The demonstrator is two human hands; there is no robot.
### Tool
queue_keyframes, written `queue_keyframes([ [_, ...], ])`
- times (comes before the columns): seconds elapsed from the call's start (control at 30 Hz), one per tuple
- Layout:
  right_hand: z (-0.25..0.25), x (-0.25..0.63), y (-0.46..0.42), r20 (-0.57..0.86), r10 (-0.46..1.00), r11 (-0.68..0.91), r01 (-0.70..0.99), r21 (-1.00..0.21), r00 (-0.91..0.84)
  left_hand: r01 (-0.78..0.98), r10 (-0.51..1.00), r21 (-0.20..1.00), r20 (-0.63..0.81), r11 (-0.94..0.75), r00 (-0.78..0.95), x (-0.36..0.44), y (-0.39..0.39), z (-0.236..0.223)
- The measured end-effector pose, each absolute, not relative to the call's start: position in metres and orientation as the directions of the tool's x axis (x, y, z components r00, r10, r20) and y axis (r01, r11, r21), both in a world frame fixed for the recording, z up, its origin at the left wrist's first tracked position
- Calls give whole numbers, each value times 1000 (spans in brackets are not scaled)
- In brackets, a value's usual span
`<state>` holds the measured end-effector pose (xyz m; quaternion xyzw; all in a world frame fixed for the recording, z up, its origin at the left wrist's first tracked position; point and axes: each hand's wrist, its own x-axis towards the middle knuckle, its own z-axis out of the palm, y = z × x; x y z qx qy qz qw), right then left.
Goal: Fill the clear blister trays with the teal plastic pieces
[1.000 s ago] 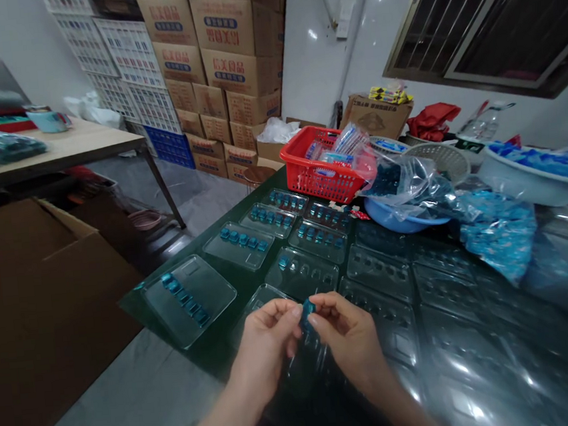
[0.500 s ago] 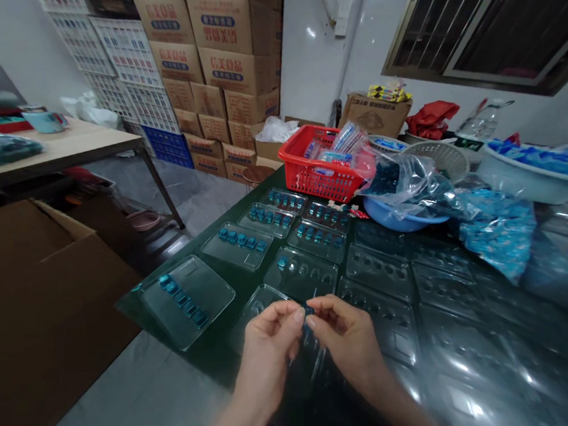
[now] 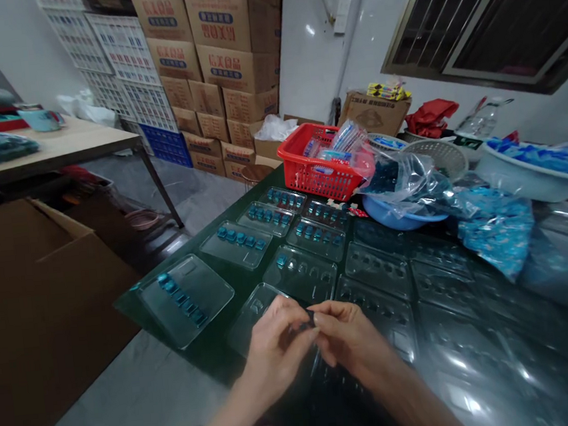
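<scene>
My left hand (image 3: 275, 348) and my right hand (image 3: 353, 341) meet fingertip to fingertip low in the middle, above the dark table. Both are pinched on one small dark-blue piece (image 3: 309, 317), mostly hidden by the fingers. Under and around them lie clear plastic blister trays. A tray with one blue piece (image 3: 300, 273) lies just beyond the hands. Further trays hold rows of blue pieces, such as the left one (image 3: 186, 299) and another (image 3: 237, 243) behind it. The trays to the right (image 3: 377, 267) have bare pockets.
A red basket (image 3: 320, 161) with packets stands at the back. Beside it are a blue bowl with a clear bag (image 3: 402, 191), a bag of blue pieces (image 3: 497, 227) and a white basin (image 3: 536, 172). An open cardboard box (image 3: 35, 290) sits left. Stacked cartons (image 3: 221, 58) line the wall.
Both hands sank a little toward the table and closed tighter together. The blue piece, plainly visible between the fingertips a second ago, is now nearly covered by them.
</scene>
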<state>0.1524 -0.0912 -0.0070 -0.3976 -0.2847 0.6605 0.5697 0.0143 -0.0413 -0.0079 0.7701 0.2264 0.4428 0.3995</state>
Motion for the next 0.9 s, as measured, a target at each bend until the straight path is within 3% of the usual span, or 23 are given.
queue_keyframes([
  [0.17, -10, 156, -93, -239, 967, -248, -534, -809, -86, 20, 649, 764, 534, -645, 542, 13, -38, -10],
  [0.3, -7, 156, -93, -233, 971, -228, -510, -830, -56, 50, 698, 803, 484, -594, 527, 16, -42, -7],
  [0.47, -5, 150, -94, -208, 973, -155, -390, -908, 97, 79, 842, 963, 184, -258, 507, 19, -50, -3],
  [0.6, -3, 149, -93, -162, 976, -125, -232, -965, 146, -3, 883, 1000, 12, -12, 470, 21, -54, -11],
  [0.73, 1, 153, -88, -128, 976, -115, -84, -990, 176, -69, 896, 997, -10, 46, 444, 23, -51, -19],
  [0.9, 1, 156, -79, -155, 971, -162, 26, -986, 179, -46, 902, 997, 75, -62, 424, 23, -43, -18],
])
